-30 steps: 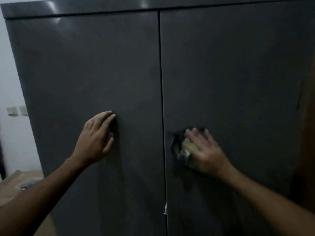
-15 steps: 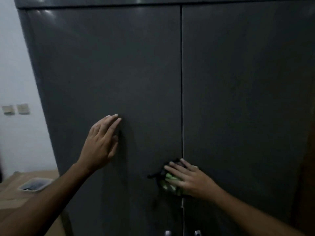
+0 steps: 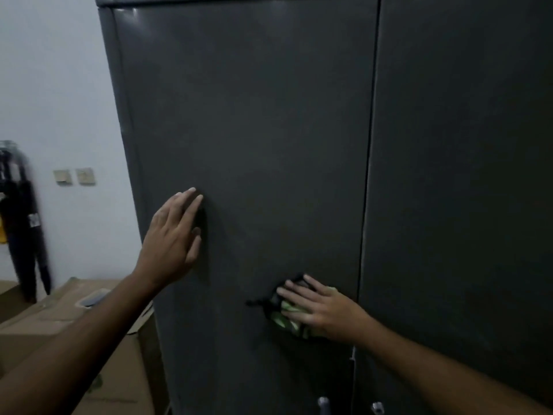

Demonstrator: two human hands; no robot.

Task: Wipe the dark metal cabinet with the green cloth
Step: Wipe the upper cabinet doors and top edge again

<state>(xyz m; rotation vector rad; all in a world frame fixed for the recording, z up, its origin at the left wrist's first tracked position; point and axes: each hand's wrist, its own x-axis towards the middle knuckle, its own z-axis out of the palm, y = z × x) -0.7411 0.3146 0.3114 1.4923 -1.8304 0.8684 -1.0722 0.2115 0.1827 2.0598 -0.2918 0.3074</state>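
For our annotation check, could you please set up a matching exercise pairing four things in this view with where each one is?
Things:
1. left hand
2. green cloth
3. cardboard box
4. wall switches

Places:
A. on the floor left of the cabinet
B. flat and bare on the left door
C. on the pale wall at the left
D. pressed under the right hand, low on the left door near the seam

Pairs: 1-B, 2-D, 3-A, 4-C
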